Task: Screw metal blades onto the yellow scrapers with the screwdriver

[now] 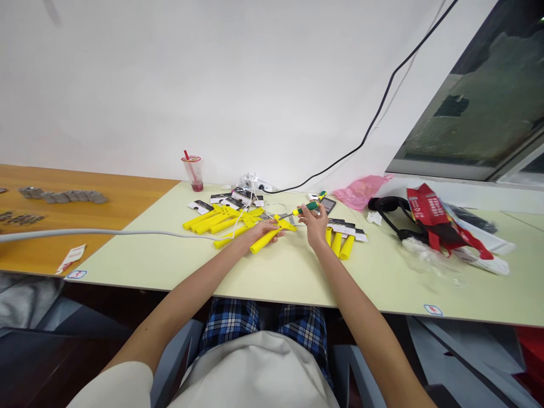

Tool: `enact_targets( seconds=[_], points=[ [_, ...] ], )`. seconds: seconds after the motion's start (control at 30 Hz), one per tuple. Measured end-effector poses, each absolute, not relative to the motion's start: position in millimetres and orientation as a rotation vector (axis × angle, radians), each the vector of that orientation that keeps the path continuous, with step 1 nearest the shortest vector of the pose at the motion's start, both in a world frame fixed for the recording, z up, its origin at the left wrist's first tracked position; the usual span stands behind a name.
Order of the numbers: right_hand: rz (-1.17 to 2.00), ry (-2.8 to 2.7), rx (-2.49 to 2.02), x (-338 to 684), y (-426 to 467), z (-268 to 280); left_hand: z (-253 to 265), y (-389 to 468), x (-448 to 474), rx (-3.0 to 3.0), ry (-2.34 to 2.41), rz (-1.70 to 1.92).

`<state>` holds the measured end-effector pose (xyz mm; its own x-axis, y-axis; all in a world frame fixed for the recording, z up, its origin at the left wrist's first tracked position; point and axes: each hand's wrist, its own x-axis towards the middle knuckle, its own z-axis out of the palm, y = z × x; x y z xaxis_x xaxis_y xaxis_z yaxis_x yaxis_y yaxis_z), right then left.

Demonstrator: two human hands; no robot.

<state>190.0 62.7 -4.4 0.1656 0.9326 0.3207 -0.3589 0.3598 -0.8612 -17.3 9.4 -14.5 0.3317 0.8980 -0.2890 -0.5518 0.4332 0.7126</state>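
Observation:
My left hand (262,229) is closed around a yellow plastic-handled tool (262,242), its handle slanting toward me and its wider head up and to the right. In my right hand (315,224) is a screwdriver (311,206) with a green and yellow handle. Its shaft points left toward the head of the yellow tool; whether the tip touches it I cannot tell. Several similar yellow tools (208,222) lie to the left, past my left hand. To the right, beside my right wrist, are more yellow handles (336,243) with black-and-white cards (343,227) at their tops.
Behind the tools lie more cards (199,206) and a power strip (266,186) with cables. A drink cup (194,173) stands near the wall. Rightward are a pink plastic bag (361,191), black headphones (389,212) and a red package (429,212). A grey cable (127,232) crosses the left side.

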Motion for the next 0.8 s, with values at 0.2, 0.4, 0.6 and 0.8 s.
enact_targets(
  seconds=[0.2, 0.4, 0.6, 0.8],
  points=[
    [1.085, -0.976, -0.725, 190.1, 63.9, -6.0, -8.2, 5.7, -17.5, 0.552, 0.718, 1.015],
    [1.125, -0.951, -0.737, 190.3, 63.1, -5.5, -4.5, 5.3, -16.6, 0.567, 0.714, 0.992],
    [1.161, -0.955, -0.759, 189.3, 62.8, -6.4, -7.2, 3.0, -13.3, 0.638, 0.738, 0.988],
    [1.224, -0.946, -0.777, 189.8, 65.9, -8.9, -7.4, 1.1, -14.1, 0.663, 0.789, 0.985]
  ],
)
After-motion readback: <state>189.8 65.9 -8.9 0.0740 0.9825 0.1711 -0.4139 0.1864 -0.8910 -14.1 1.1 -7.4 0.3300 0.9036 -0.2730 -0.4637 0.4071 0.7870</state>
